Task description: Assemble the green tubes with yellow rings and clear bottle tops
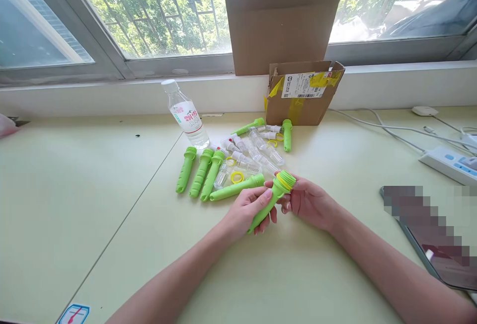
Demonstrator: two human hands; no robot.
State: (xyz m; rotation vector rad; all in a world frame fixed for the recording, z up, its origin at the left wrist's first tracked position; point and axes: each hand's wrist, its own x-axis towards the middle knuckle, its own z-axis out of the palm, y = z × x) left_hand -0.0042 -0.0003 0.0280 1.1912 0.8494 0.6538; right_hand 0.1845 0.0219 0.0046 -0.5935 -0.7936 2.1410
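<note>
My left hand (250,210) is wrapped round a green tube (269,203), which tilts up to the right. A yellow ring (285,181) sits around the tube's threaded top. My right hand (306,200) is beside that top, its fingers curled behind the tube and partly hidden by it. Just beyond my hands, another green tube (234,188) lies on the table, with several more to its left. Clear plastic tubes (248,163) with white caps and loose yellow rings (237,177) form a pile behind them.
A water bottle (189,120) and a cardboard box (298,100) stand behind the pile. At the right are a power strip (449,164), cables and a phone (428,244). The table (112,165) reaches the window ledge.
</note>
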